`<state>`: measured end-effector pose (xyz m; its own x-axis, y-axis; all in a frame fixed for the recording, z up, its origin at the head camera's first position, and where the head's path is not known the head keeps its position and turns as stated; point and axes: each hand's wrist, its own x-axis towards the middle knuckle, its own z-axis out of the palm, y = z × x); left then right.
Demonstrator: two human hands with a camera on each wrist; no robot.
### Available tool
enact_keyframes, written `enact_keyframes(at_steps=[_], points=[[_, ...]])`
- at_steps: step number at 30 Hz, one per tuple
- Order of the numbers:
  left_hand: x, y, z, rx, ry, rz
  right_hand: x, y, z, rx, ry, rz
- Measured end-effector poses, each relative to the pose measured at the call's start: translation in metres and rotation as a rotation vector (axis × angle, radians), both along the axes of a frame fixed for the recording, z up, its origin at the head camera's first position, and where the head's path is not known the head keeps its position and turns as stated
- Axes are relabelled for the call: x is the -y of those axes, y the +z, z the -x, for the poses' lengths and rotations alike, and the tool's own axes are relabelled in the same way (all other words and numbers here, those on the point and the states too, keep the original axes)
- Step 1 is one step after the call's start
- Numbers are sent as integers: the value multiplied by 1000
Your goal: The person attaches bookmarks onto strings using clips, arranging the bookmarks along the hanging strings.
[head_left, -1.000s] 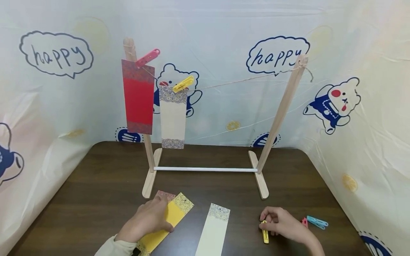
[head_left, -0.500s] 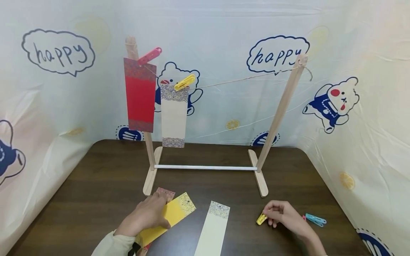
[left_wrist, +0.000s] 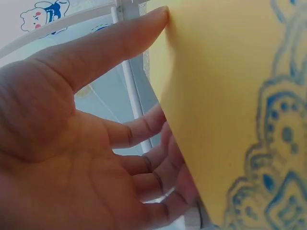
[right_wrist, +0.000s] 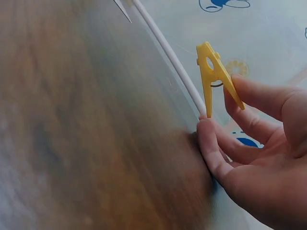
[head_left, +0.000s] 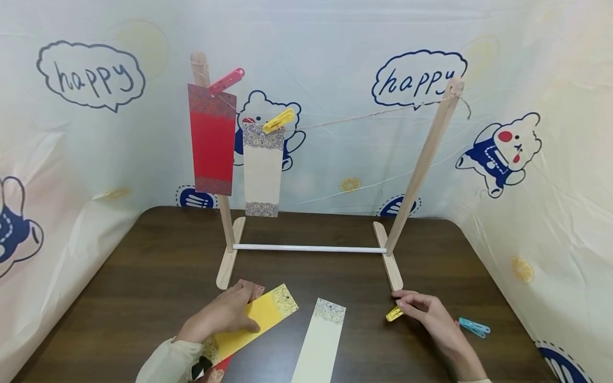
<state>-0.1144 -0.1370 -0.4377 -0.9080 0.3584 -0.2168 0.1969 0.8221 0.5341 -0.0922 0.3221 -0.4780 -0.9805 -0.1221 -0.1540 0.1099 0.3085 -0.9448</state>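
My left hand (head_left: 222,316) holds a yellow bookmark (head_left: 267,315) with a patterned end, its thumb on one face and fingers behind in the left wrist view. Beneath it, a red bookmark (head_left: 222,365) is mostly hidden, its pinkish patterned end (head_left: 257,291) showing past my fingers. Between the hands lies a cream bookmark (head_left: 320,340), patterned at its far end. My right hand (head_left: 433,316) pinches a yellow clothespin (head_left: 394,314) low over the table; the right wrist view shows thumb and fingers at the clothespin's spread handles (right_wrist: 207,93).
A wooden rack with a white crossbar (head_left: 308,248) stands behind, string (head_left: 369,115) tied between its posts. On the string hang a red bookmark (head_left: 213,143) under a pink clothespin (head_left: 227,81) and a cream one (head_left: 263,173) under a yellow clothespin (head_left: 279,121). A blue clothespin (head_left: 474,326) lies right.
My right hand has raised the yellow clothespin off the table and turned it, moving slightly toward the rack. My left hand has swung the yellow bookmark's far end to the right, exposing red underneath.
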Motion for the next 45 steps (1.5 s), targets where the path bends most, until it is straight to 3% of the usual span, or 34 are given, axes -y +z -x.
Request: enact_keyframes(at_steps=[3, 6, 11, 14, 20, 26, 30, 40, 45], points=[[-1, -7, 7, -33, -77, -89, -3, 0, 3, -1, 31, 38], [-3, -10, 17, -22, -163, -205, -6, -1, 5, 7, 61, 107], [-7, -5, 23, -11, -214, -300, -1, 0, 4, 52, 59, 193], [-6, -3, 24, -37, -188, -314, 3, 0, 2, 71, 23, 199], [-6, 5, 27, -68, -69, -412, 4, 0, 1, 24, -22, 205], [-9, 15, 26, -184, 33, -428, 4, 0, 1, -22, 44, 257], [-11, 19, 25, -196, 100, -477, 6, 1, 0, -17, 101, 266], [-18, 28, 27, -240, 107, -570, 15, 17, 1, -56, -3, 103], [-22, 36, 27, -249, 98, -604, 17, 30, 0, -122, -4, 39]])
